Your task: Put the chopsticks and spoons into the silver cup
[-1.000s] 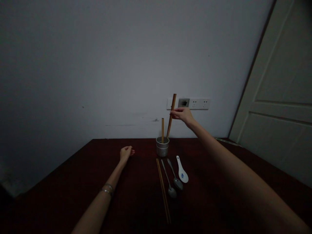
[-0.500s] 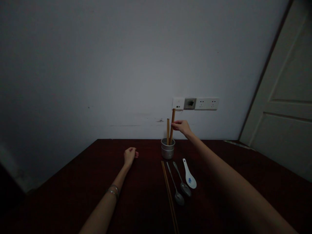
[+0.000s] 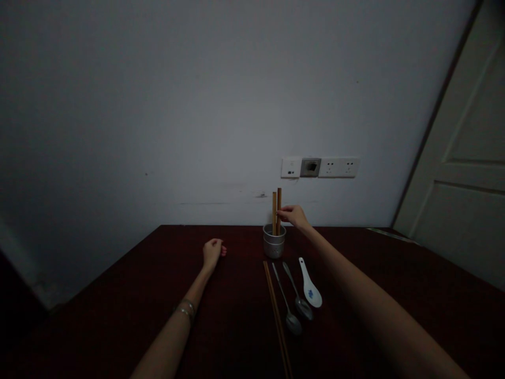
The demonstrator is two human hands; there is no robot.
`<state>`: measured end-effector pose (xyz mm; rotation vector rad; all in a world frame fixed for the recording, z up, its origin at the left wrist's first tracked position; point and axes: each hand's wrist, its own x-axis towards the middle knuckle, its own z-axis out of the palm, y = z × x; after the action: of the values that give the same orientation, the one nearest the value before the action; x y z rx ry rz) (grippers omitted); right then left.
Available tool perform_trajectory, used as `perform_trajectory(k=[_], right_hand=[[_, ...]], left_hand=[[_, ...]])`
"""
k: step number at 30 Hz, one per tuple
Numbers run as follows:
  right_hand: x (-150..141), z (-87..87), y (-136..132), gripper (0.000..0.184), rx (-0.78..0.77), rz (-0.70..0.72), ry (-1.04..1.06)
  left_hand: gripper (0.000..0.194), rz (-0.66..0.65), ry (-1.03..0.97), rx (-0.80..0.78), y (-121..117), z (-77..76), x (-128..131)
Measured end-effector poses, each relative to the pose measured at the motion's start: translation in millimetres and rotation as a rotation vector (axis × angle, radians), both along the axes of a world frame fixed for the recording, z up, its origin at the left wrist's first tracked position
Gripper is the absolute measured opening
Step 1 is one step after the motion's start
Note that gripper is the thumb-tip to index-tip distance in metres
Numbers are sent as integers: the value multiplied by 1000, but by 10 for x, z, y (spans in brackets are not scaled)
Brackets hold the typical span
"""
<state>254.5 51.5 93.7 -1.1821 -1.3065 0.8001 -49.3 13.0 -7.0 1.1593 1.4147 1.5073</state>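
A small metal cup (image 3: pixel 273 243) stands on the dark red table (image 3: pixel 118 295) near the wall. Two wooden chopsticks stand upright in it; my right hand (image 3: pixel 292 215) pinches the right chopstick (image 3: pixel 279 202) near its top, beside the left chopstick (image 3: pixel 274 210). My left hand (image 3: pixel 213 251) rests on the table left of the cup, fingers curled, holding nothing I can see. In front of the cup lie a pair of chopsticks (image 3: pixel 277 316), two metal spoons (image 3: pixel 290 300) and a white ceramic spoon (image 3: pixel 310 289).
A white wall stands right behind the table, with a row of sockets (image 3: pixel 319 167) above the cup. A pale door (image 3: pixel 465 173) is at the right. The room is dim.
My right hand has lowered the chopstick into the cup until it stands level with the other one. My left hand has stayed put; the view shifted slightly.
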Motion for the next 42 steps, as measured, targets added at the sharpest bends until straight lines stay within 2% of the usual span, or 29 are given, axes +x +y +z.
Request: perform_trajectory(k=[12,42], right_hand=[[11,-132,-3,12,-44,-16,-14],[4,-171,-3,9,-15,2,-30]], left_hand=[[16,0,-2,-9,-6,11,12],[14,4,81,-13,-12,6,6]])
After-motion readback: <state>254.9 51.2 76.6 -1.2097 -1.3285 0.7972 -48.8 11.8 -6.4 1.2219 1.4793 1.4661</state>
